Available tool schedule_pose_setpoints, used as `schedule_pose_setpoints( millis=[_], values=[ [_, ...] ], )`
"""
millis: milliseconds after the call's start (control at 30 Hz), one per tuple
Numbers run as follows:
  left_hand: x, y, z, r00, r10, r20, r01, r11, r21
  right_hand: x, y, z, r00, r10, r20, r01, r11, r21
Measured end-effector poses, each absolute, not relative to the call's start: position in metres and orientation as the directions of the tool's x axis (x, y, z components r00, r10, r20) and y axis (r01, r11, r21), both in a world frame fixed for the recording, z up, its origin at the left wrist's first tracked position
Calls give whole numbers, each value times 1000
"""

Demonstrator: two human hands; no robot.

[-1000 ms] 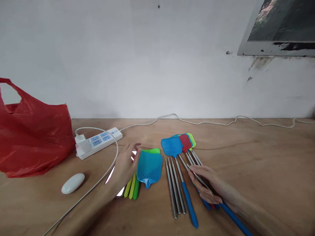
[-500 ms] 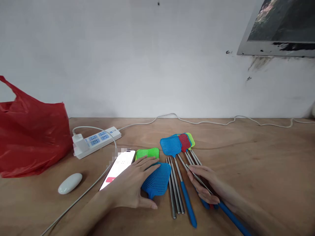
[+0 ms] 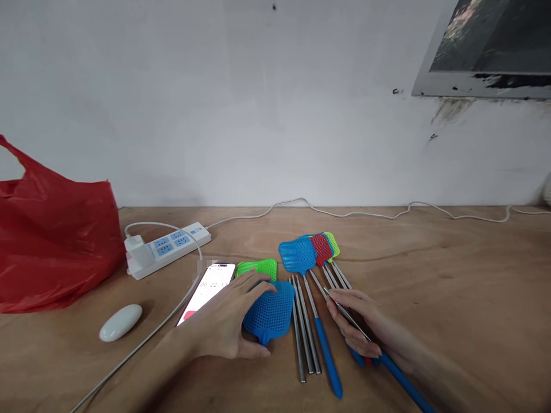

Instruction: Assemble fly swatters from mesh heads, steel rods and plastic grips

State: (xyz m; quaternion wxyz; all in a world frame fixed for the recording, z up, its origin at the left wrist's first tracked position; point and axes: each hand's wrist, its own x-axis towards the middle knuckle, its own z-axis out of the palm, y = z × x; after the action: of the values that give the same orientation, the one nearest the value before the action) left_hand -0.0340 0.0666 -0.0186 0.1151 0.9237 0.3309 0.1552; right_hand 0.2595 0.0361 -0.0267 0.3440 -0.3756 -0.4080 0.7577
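My left hand [image 3: 232, 318] is closed over a loose blue fly swatter head [image 3: 272, 312], with the fingertips at its upper edge and the thumb by its neck. A green swatter head [image 3: 260, 267] lies partly beneath it and my fingers. My right hand [image 3: 355, 324] grips a metal swatter rod with a blue handle [image 3: 407, 381]; the rod's bare tip points up and left. Between my hands lie several loose metal rods [image 3: 305, 332] and a whole blue fly swatter [image 3: 298, 254]. Red, blue and yellow-green swatters [image 3: 322, 248] overlap behind, their handles partly hidden by my right hand.
A phone [image 3: 210, 287] showing a timer lies beside my left wrist. Further left are a white mouse [image 3: 121, 322], a white power strip [image 3: 172, 246] and a red plastic bag [image 3: 60, 241]. A white cable [image 3: 353, 214] runs along the wall.
My left hand and the blue swatter head under it have shifted slightly left and toward me. My right hand keeps its hold on the rod. The view has moved a little.
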Motion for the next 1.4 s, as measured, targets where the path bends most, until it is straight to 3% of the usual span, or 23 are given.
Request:
schedule_pose_setpoints(
  millis=[300, 567, 1167, 1400],
  values=[
    [-37, 78, -24, 518, 783, 346, 765, -604, 223, 258, 32, -22, -444, 841, -309, -187, -424, -886],
    [-42, 83, -19, 546, 788, 285, 754, -610, 243, 256, 31, -19, -430, 845, -319, -163, -420, -893],
    [-43, 84, -24, 576, 755, 313, 719, -650, 244, 253, 32, -24, -413, 836, -362, -144, -452, -880],
    [-42, 80, -27, 599, 727, 335, 694, -680, 236, 255, 41, -32, -256, 914, -314, -132, -354, -926]
  ],
)
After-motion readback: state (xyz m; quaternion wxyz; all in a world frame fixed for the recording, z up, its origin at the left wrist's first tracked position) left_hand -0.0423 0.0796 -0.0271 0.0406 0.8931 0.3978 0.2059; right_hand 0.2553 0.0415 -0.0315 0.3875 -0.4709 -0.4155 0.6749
